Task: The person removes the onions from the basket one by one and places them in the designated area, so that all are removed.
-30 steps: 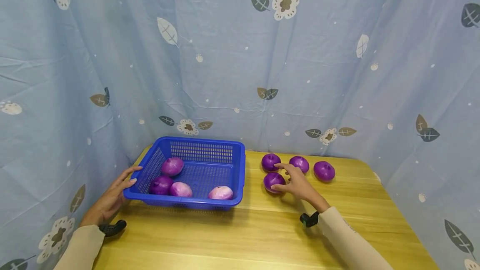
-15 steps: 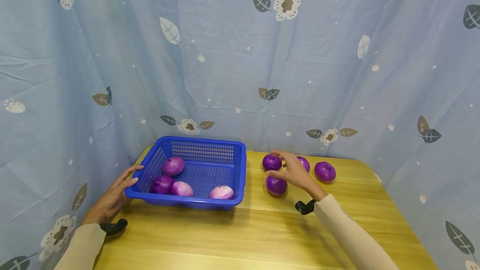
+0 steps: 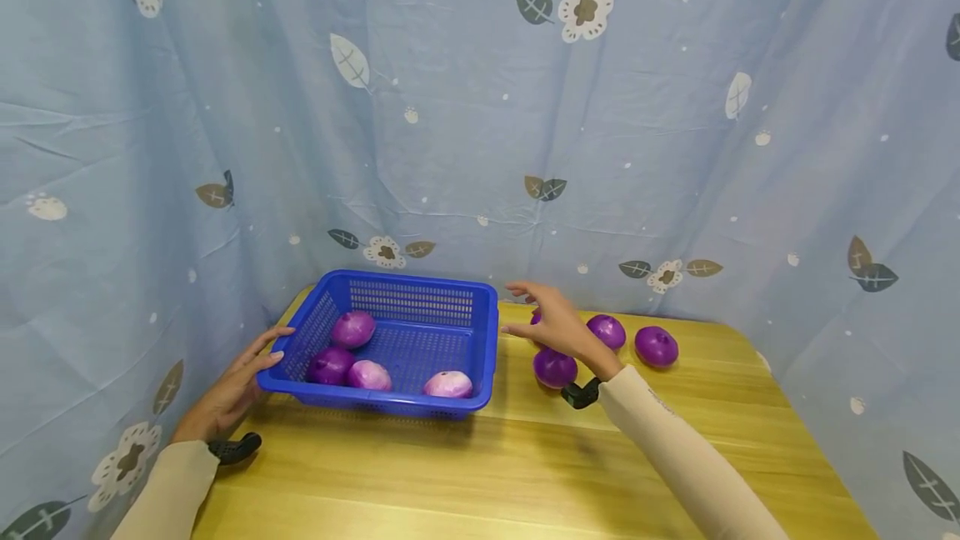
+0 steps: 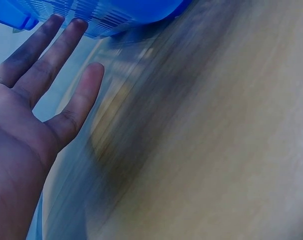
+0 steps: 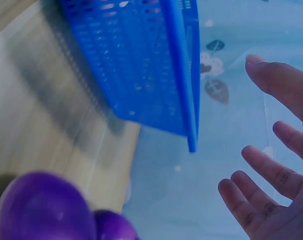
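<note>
My left hand [image 3: 232,390] is at the left side of a blue plastic basket [image 3: 491,348], its fingertips right at the rim. In the left wrist view those fingers [image 4: 51,60] stretch out straight to the basket's slotted wall [image 4: 111,22]. Inside the basket lie several onions, among them a purple onion [image 3: 352,329] and a paler, pinkish onion [image 3: 448,384]. My right hand [image 3: 555,323], fingers spread and nothing in them, hovers just right of the basket's right rim. It partly hides one purple onion behind it; another purple onion [image 3: 555,368] sits below it on the table.
Two more purple onions, one [image 3: 606,332] near the wrist and one [image 3: 656,347] farther right, rest on the wooden table [image 3: 450,473]. A blue patterned curtain [image 3: 450,107] closes off the back and both sides.
My right hand has moved left from over the purple onions to the basket's right rim, fingers spreading. The left hand stays at the basket, and the onions lie as before.
</note>
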Demonstrator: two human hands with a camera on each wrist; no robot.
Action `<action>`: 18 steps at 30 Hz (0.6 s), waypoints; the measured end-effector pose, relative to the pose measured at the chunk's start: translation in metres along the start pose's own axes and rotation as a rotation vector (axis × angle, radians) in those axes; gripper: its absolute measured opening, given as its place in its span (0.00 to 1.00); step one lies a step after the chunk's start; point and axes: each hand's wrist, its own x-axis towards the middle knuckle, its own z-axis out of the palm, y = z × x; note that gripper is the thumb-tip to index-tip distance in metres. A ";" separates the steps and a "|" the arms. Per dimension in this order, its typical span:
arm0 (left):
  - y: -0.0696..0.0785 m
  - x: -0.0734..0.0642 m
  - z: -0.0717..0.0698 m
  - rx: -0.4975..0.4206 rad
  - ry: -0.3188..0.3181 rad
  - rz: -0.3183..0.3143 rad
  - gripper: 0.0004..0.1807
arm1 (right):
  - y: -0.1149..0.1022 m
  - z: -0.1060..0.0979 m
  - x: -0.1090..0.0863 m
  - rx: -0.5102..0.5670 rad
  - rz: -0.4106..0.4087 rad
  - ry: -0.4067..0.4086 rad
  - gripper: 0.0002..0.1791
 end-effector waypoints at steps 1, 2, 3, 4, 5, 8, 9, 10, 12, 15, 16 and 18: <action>0.000 0.000 0.000 0.005 0.003 0.000 0.25 | -0.003 0.002 0.004 0.007 0.000 -0.007 0.40; 0.000 0.000 0.000 0.008 0.004 -0.002 0.25 | -0.006 0.004 0.007 0.013 -0.005 -0.015 0.40; -0.001 0.000 0.000 0.012 0.005 -0.002 0.25 | -0.009 0.006 0.011 0.022 -0.008 -0.025 0.40; -0.001 0.000 0.000 0.016 0.007 -0.003 0.25 | -0.011 0.009 0.014 0.033 -0.008 -0.037 0.40; -0.001 0.000 0.000 0.020 0.010 -0.003 0.26 | -0.014 0.011 0.018 0.041 -0.013 -0.047 0.40; -0.001 0.000 0.000 0.027 0.013 -0.006 0.26 | -0.022 0.020 0.028 0.051 -0.025 -0.072 0.40; 0.000 0.001 0.000 0.029 0.015 -0.007 0.26 | -0.025 0.023 0.032 0.053 -0.030 -0.076 0.40; 0.000 0.001 0.000 0.027 0.017 -0.009 0.26 | -0.028 0.026 0.035 0.053 -0.035 -0.081 0.40; 0.000 0.001 0.001 0.020 0.019 -0.011 0.26 | -0.034 0.032 0.041 0.055 -0.039 -0.089 0.39; 0.001 0.000 0.001 0.012 0.015 -0.005 0.26 | -0.044 0.040 0.049 0.055 -0.049 -0.110 0.39; 0.001 0.000 0.001 0.009 0.012 -0.003 0.25 | -0.047 0.043 0.051 0.053 -0.054 -0.118 0.40; 0.001 0.000 0.002 0.002 0.012 0.001 0.25 | -0.052 0.049 0.057 0.055 -0.067 -0.137 0.40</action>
